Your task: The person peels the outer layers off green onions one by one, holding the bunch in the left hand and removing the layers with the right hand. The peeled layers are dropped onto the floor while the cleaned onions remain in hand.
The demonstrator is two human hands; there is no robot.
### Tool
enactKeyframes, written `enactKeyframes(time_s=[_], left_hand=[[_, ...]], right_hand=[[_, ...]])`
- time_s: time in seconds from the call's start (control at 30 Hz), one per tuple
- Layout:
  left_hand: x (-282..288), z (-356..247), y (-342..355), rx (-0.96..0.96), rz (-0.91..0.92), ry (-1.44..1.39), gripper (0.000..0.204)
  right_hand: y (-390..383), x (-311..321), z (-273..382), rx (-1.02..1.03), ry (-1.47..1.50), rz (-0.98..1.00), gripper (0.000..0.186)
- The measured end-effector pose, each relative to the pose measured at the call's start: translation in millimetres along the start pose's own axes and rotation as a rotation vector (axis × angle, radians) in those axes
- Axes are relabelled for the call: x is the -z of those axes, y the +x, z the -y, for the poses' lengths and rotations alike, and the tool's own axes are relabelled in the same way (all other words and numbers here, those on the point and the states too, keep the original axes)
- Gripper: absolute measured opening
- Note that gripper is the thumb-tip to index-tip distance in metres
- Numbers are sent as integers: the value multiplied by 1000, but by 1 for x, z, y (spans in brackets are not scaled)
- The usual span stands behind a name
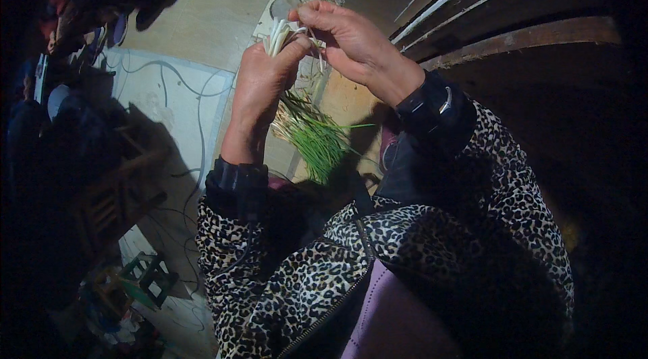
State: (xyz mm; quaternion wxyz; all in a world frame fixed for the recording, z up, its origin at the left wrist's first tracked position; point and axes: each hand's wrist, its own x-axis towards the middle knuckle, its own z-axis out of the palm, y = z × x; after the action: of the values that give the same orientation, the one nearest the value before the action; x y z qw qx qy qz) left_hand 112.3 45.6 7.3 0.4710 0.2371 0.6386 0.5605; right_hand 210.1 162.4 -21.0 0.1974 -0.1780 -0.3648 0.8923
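Tiled floor (223, 8), dimly lit, lies beneath both hands. Left hand (260, 81) grips white-stemmed greens (277, 36); right hand (356, 41) curls beside their tips, its pinch unclear. Beneath the left, a green pile (320, 146). Loosening the left grip could scatter stems.

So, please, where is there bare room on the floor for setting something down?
The beige floor tile looks mostly bare, bordered by shoes at left, the grey disc at right and the pale sheet below. It is crowded nearer the body than the left hand, where green stalks lie, and at lower left, around the green stool.
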Motion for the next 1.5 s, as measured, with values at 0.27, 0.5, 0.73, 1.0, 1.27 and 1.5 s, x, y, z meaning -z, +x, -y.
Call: enactKeyframes(time_s=[0.27,0.5,0.73,1.0,1.27,1.5], left_hand=[[3,-1,3,-49,-117,-107,17],[30,-4,8,-112,-149,-300,13],[64,-8,13,-35,-221,-12,16],[43,4,24,-284,-375,690,21],[30,11,32,-335,-254,508,22],[18,7,19,97,-72,123,26]], right_hand=[[-3,2,7,-17,-110,12,18],[-4,7,16,1,-332,12,26],[-5,15,18,18,-273,-8,25],[-2,17,20,-31,-139,17,20],[-4,12,19,42,-218,-36,18],[-3,10,20,180,-369,-89,15]])
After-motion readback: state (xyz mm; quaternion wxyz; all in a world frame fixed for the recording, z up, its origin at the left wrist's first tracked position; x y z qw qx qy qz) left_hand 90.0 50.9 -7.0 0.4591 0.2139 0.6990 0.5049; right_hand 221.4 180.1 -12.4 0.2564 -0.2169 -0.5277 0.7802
